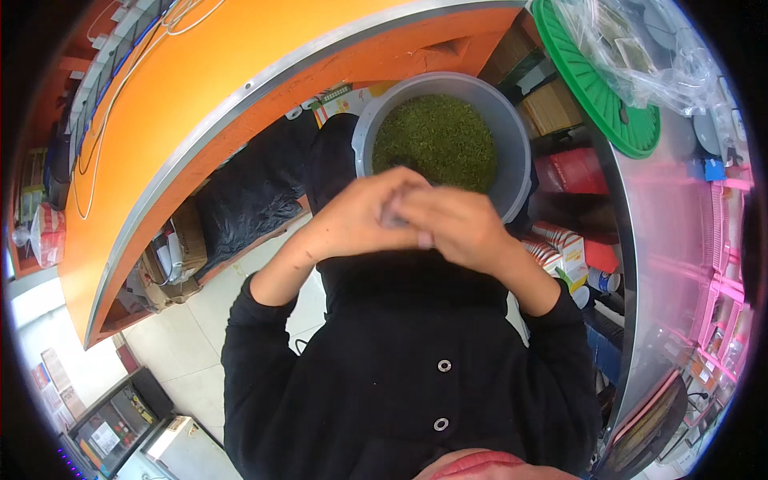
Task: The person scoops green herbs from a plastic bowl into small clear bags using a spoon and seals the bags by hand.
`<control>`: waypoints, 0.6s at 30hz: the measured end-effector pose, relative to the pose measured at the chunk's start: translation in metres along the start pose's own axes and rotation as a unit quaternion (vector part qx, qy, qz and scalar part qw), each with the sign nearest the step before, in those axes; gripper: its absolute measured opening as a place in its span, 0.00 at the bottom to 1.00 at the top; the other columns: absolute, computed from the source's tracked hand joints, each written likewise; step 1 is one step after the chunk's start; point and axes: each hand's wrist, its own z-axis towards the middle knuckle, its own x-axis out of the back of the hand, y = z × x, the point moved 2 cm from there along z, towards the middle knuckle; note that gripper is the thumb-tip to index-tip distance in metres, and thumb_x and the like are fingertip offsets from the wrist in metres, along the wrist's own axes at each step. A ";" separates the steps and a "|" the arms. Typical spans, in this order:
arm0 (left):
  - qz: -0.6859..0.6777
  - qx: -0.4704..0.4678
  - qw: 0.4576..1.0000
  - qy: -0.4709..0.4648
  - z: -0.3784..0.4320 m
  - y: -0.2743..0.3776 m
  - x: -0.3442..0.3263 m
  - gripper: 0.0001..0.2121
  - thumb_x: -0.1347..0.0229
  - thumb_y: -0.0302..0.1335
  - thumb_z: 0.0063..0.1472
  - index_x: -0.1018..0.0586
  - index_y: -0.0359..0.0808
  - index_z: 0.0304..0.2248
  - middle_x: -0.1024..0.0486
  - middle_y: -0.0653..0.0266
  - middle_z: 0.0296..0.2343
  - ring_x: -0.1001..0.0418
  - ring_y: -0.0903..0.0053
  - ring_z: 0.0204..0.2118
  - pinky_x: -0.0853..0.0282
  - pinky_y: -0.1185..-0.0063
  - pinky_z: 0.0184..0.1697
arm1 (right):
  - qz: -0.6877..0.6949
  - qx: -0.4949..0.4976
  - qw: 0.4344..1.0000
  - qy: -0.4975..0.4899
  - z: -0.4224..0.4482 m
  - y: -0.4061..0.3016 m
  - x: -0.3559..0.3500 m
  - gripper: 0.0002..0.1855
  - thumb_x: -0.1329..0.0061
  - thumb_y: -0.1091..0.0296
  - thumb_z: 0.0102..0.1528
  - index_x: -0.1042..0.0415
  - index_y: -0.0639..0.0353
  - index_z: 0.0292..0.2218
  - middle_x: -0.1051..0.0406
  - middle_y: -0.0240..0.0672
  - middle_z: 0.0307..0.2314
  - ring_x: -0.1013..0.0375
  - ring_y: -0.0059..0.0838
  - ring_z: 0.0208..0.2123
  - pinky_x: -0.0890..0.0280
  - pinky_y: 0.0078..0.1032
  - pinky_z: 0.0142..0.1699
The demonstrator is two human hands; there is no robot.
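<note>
My left hand (372, 207) and my right hand (465, 225) meet in front of my body, fingers overlapping. Motion blurs the fingers. A small greyish patch shows between the palms, too blurred to tell whether it is a held thing or shadow. Just beyond my hands stands a large translucent plastic tub (520, 144), its near rim partly hidden by them. Finely chopped green herbs or leaves (435, 138) fill its lower part.
An orange counter (198, 54) with a metal edge curves along the left. To the right, a green plastic lid (600, 84) and a clear plastic bag (672, 75) rest on a metal worktop (648, 240). Pink plastic baskets (714, 240) stand farther right. Boxes (567, 255) fill the shelf below.
</note>
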 end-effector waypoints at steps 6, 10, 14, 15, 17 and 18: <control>-0.242 -0.048 0.940 0.234 -0.024 -0.041 0.031 0.19 0.47 0.37 0.59 0.32 0.33 0.44 0.29 0.63 0.30 0.29 0.72 0.40 0.38 0.75 0.49 | -0.289 -0.287 0.892 -0.197 -0.049 0.044 -0.004 0.11 0.49 0.72 0.46 0.31 0.62 0.33 0.31 0.36 0.28 0.27 0.37 0.31 0.30 0.32 0.36; -0.281 -0.051 0.920 0.268 -0.027 -0.056 0.030 0.18 0.46 0.37 0.58 0.31 0.35 0.43 0.29 0.64 0.31 0.30 0.75 0.38 0.37 0.77 0.46 | -0.325 -0.227 0.899 -0.187 -0.045 0.046 -0.012 0.09 0.53 0.73 0.47 0.31 0.61 0.33 0.31 0.36 0.28 0.27 0.35 0.31 0.30 0.31 0.35; -0.277 -0.075 0.914 0.287 -0.030 -0.050 0.033 0.12 0.43 0.25 0.57 0.31 0.35 0.39 0.30 0.68 0.28 0.33 0.83 0.34 0.37 0.81 0.41 | -0.407 -0.178 0.885 -0.138 -0.012 0.052 -0.002 0.15 0.55 0.73 0.46 0.28 0.60 0.38 0.32 0.33 0.25 0.28 0.31 0.28 0.31 0.26 0.30; -0.253 -0.077 0.918 0.296 -0.030 -0.049 0.034 0.12 0.42 0.23 0.56 0.31 0.36 0.38 0.30 0.69 0.28 0.34 0.84 0.33 0.38 0.83 0.39 | -0.455 -0.150 0.871 -0.110 -0.008 0.057 0.003 0.18 0.55 0.72 0.45 0.28 0.59 0.40 0.33 0.33 0.24 0.28 0.30 0.27 0.31 0.24 0.29; -0.251 -0.078 0.913 0.311 -0.033 -0.049 0.036 0.13 0.42 0.23 0.55 0.31 0.36 0.38 0.31 0.69 0.27 0.34 0.85 0.33 0.38 0.84 0.39 | -0.487 -0.132 0.853 -0.129 -0.024 0.064 -0.002 0.20 0.54 0.71 0.45 0.28 0.58 0.43 0.33 0.31 0.25 0.29 0.27 0.25 0.32 0.21 0.27; -0.246 -0.078 0.908 0.330 -0.035 -0.051 0.039 0.13 0.41 0.22 0.54 0.31 0.36 0.38 0.31 0.70 0.27 0.34 0.86 0.33 0.38 0.85 0.38 | -0.472 -0.129 0.858 -0.158 -0.033 0.059 -0.008 0.20 0.54 0.70 0.45 0.27 0.57 0.42 0.33 0.31 0.25 0.29 0.27 0.25 0.32 0.22 0.26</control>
